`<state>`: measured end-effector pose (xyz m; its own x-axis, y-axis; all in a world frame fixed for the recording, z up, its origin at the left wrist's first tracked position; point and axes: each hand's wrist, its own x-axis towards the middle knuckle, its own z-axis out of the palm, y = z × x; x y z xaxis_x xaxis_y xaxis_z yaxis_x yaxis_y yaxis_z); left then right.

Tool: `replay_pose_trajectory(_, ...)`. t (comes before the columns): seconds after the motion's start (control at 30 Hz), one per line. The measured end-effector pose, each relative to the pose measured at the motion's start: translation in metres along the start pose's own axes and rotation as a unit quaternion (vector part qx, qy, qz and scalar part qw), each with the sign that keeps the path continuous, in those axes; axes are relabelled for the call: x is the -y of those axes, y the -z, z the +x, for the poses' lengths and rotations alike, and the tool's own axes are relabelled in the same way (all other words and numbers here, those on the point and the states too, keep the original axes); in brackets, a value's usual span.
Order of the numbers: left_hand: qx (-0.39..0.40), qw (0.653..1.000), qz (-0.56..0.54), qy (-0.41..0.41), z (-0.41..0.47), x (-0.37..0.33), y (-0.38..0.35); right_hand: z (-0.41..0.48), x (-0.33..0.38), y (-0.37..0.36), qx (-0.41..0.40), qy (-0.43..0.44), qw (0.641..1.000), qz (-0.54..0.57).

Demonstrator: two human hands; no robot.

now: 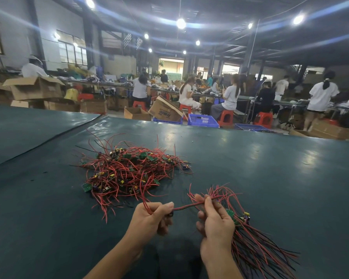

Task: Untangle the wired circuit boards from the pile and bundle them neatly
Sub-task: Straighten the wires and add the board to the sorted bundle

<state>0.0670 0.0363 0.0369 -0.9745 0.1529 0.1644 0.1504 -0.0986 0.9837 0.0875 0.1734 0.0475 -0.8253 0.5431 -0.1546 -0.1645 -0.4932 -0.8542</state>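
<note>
Wires, red and black, lie tangled with small green circuit boards in a pile [129, 170] on the dark green bench [270, 168], left of its middle and well back from the near edge. Just nearer, the left hand [151, 217] curls its fingers round a red wire [142, 195] that runs up toward the pile, and pinches one end of a twisted strand [187, 207]. That strand stretches across to the right hand [216, 222], which grips a bundle [250, 244] of boards and wires; its loose ends fan toward the bench's near right corner.
</note>
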Motion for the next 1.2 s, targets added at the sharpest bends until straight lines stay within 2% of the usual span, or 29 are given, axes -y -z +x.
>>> replay_pose_trajectory(0.53, 0.053, 0.999, -0.012, 0.003, -0.007, -0.008, -0.001, 0.002, 0.013, 0.009, -0.005, -0.064, 0.994, 0.093)
replay_pose_trajectory(0.73, 0.066, 0.998, -0.017, 0.006, -0.008, -0.008, -0.001, 0.0, 0.013, 0.01, -0.024, -0.068, 0.993, 0.097)
replay_pose_trajectory(0.97, 0.069, 0.997, -0.028, -0.012, -0.007, -0.005, 0.001, 0.003, 0.01, 0.011, -0.005, -0.049, 0.995, 0.087)
replay_pose_trajectory(1.07, 0.036, 0.998, -0.043, -0.008, -0.004, -0.004, 0.002, 0.001, 0.006, 0.01, 0.043, -0.036, 0.997, 0.048)
replay_pose_trajectory(1.2, 0.01, 0.999, -0.045, -0.01, -0.001, -0.002, 0.001, -0.015, -0.009, 0.0, 0.118, -0.009, 0.987, -0.105)
